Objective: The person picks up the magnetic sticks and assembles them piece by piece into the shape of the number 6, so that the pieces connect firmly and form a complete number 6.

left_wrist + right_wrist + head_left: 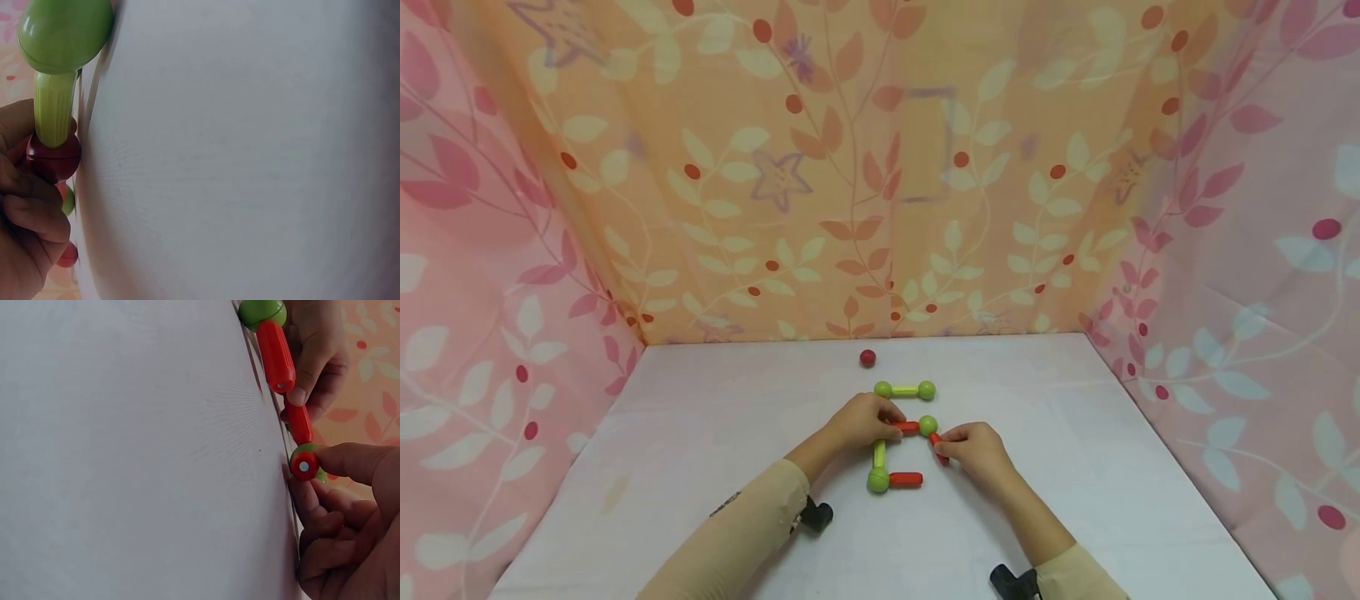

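My left hand [859,421] pinches the left end of a red building rod [911,427], beside a dark red ball [55,157] that shows in the left wrist view. That rod's right end meets a green ball [928,425]. My right hand [981,450] pinches a second red rod [938,451], slanting down from the same ball; its free end shows a pale metal disc in the right wrist view. From the dark red ball a yellow-green rod [879,454] runs toward me to another green ball [877,479], which carries a third red rod [906,479] pointing right.
Beyond my hands lies a yellow-green rod [904,391] with a green ball at each end. A loose red ball [867,358] sits near the back of the white table [737,375]. Leaf-patterned cloth [850,167] encloses the back and sides.
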Demonstrator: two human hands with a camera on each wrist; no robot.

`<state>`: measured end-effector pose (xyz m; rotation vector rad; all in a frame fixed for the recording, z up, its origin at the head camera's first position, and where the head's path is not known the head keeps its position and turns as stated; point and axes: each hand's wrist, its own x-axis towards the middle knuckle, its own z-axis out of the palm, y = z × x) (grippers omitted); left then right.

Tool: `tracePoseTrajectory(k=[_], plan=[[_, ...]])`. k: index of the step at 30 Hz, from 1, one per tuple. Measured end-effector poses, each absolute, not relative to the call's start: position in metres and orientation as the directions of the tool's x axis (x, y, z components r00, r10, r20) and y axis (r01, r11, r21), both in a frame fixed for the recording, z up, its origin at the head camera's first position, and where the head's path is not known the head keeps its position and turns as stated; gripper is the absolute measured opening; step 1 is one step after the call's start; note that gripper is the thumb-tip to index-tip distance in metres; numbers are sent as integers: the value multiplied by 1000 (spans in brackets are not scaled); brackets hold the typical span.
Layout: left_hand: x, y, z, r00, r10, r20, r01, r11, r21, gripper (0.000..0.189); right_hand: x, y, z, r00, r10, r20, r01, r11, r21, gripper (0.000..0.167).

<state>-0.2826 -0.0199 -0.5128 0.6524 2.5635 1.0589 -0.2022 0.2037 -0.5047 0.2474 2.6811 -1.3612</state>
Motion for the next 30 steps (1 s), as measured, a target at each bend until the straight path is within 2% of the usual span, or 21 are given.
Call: tracePoseTrajectory(k=[19, 30], plan=[[-283, -19, -512, -856, 507, -101, 297, 642, 707, 21, -210, 203, -506, -921, 36, -387, 367, 408, -836, 22], [-279, -18, -507, -858, 502, -110, 282, 639, 715, 21, -210, 204, -508, -918, 27, -397, 374, 401, -837, 25]])
